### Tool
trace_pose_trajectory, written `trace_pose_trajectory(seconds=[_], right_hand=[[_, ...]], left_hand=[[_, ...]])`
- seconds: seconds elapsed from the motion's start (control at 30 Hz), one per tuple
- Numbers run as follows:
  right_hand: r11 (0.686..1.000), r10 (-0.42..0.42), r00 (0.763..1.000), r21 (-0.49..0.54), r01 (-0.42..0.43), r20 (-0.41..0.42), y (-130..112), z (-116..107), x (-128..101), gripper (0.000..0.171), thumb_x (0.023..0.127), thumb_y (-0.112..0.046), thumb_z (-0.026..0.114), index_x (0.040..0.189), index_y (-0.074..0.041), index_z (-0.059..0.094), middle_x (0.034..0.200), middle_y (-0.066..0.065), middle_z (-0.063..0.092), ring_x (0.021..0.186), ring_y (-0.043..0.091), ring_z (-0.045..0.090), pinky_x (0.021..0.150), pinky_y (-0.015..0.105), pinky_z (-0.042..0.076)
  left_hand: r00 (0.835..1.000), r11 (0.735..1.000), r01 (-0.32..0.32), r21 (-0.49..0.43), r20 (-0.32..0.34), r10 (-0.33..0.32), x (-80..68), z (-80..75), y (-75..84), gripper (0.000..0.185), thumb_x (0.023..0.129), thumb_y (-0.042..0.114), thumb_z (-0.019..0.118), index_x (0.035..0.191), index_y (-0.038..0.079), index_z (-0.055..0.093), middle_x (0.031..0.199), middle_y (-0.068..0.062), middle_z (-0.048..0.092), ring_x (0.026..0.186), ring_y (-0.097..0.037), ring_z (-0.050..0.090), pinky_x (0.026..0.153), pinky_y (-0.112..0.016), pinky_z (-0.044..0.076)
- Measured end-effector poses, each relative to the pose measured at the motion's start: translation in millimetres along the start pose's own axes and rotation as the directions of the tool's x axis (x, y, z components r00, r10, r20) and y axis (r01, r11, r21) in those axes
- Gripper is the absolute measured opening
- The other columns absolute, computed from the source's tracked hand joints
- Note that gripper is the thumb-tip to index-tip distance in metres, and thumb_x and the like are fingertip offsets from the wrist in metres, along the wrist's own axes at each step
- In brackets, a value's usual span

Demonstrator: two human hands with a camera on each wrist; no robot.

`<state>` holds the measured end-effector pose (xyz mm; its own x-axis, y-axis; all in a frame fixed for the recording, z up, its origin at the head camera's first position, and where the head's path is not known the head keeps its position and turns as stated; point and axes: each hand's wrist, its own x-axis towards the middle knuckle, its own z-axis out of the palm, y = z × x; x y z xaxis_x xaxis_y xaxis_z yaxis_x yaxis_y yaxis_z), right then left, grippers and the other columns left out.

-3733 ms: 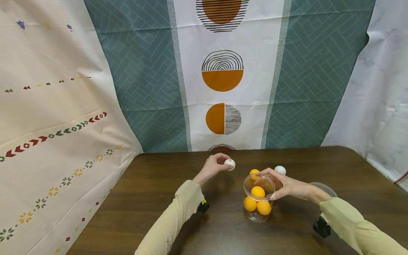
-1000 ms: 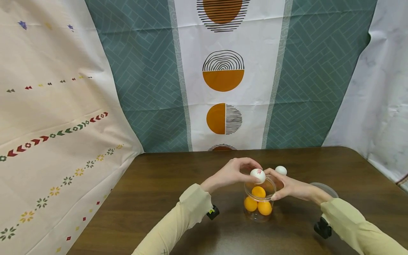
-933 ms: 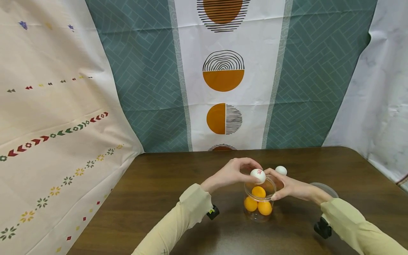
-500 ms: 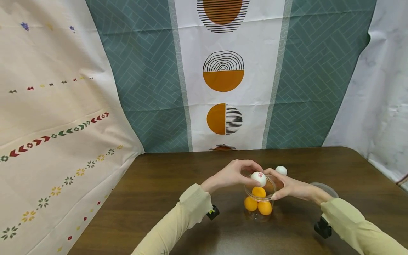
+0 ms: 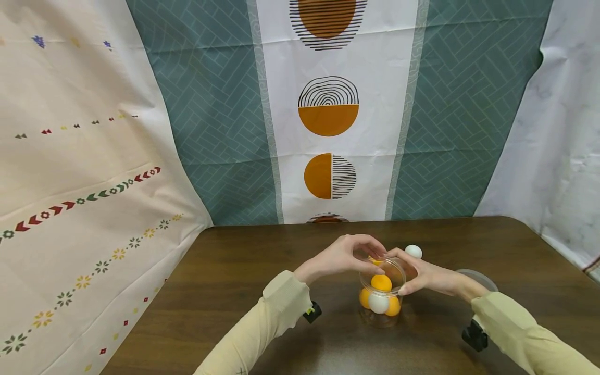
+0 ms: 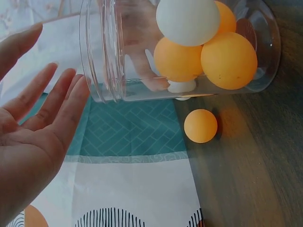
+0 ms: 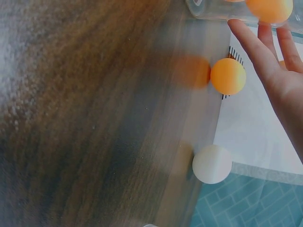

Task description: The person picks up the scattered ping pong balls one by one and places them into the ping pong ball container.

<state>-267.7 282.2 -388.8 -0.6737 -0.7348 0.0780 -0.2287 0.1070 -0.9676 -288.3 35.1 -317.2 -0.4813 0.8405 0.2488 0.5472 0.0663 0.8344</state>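
A clear plastic jar (image 5: 380, 317) stands upright on the brown table (image 5: 244, 291). It holds three orange balls (image 5: 382, 283) and one white ball (image 5: 378, 303). My left hand (image 5: 349, 255) hovers over the jar's mouth and holds nothing. In the left wrist view its palm (image 6: 33, 137) is flat and its fingers are straight beside the jar (image 6: 128, 52). My right hand (image 5: 422, 276) grips the jar near its rim, thumb in front and fingers behind. A loose orange ball (image 7: 228, 76) and a white ball (image 5: 413, 251) lie on the table just behind the jar.
A clear round lid (image 5: 478, 278) lies on the table to the right, partly hidden by my right forearm. Patterned cloths hang behind the table (image 5: 328, 130) and over its left side (image 5: 94, 234). The table's right edge (image 5: 567, 260) is close.
The left hand carried the white ball from the left to the jar's mouth and let it go. The ball now lies among the orange ones. The right hand has not moved.
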Motion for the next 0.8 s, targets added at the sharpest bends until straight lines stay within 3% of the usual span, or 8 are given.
trace_pose_trajectory(seconds=[0.27, 0.43, 0.57, 0.8], right_hand=[[1.0, -0.008, 1.0, 0.005, 0.008, 0.016, -0.3, -0.9, 0.0, 0.064, 0.081, -0.008, 0.061, 0.132, 0.0, 0.024, 0.138, 0.021, 0.021, 0.124, 0.042, 0.014, 0.087, 0.054, 0.035], [1.0, 0.005, 1.0, -0.023, -0.005, 0.006, -0.6, -1.5, -0.6, 0.064, 0.08, -0.009, 0.061, 0.132, -0.001, 0.024, 0.137, 0.02, 0.025, 0.124, 0.041, 0.017, 0.088, 0.059, 0.03], [1.0, 0.008, 1.0, -0.024, -0.008, 0.005, -0.1, -1.2, -0.4, 0.065, 0.08, -0.01, 0.061, 0.133, -0.003, 0.025, 0.137, 0.024, 0.024, 0.124, 0.042, 0.017, 0.088, 0.057, 0.031], [0.999, 0.035, 0.999, -0.015, -0.035, -0.012, 0.0, -0.7, 0.0, 0.067, 0.08, -0.012, 0.062, 0.134, -0.002, 0.023, 0.137, 0.026, 0.021, 0.123, 0.042, 0.017, 0.088, 0.057, 0.032]], left_hand=[[0.999, 1.0, -0.01, -0.027, -0.051, 0.009, -3.6, -2.6, -10.2, 0.034, 0.077, 0.01, 0.073, 0.107, 0.004, 0.059, 0.105, -0.009, 0.059, 0.097, -0.019, 0.056, 0.076, -0.025, 0.046], [0.997, 0.999, -0.021, -0.031, -0.07, 0.019, -6.3, -4.6, -12.3, 0.032, 0.077, 0.009, 0.073, 0.106, 0.009, 0.059, 0.104, 0.0, 0.059, 0.097, -0.02, 0.056, 0.077, -0.026, 0.047], [0.995, 1.0, -0.009, -0.02, -0.098, 0.007, -11.5, -4.8, -13.6, 0.036, 0.077, 0.006, 0.072, 0.11, 0.005, 0.057, 0.105, 0.005, 0.057, 0.097, -0.017, 0.056, 0.077, -0.026, 0.046], [0.991, 0.999, 0.008, -0.038, -0.131, -0.013, -26.4, -3.2, -1.1, 0.044, 0.077, 0.004, 0.071, 0.116, -0.001, 0.052, 0.111, -0.008, 0.055, 0.1, -0.025, 0.053, 0.079, -0.03, 0.046]])
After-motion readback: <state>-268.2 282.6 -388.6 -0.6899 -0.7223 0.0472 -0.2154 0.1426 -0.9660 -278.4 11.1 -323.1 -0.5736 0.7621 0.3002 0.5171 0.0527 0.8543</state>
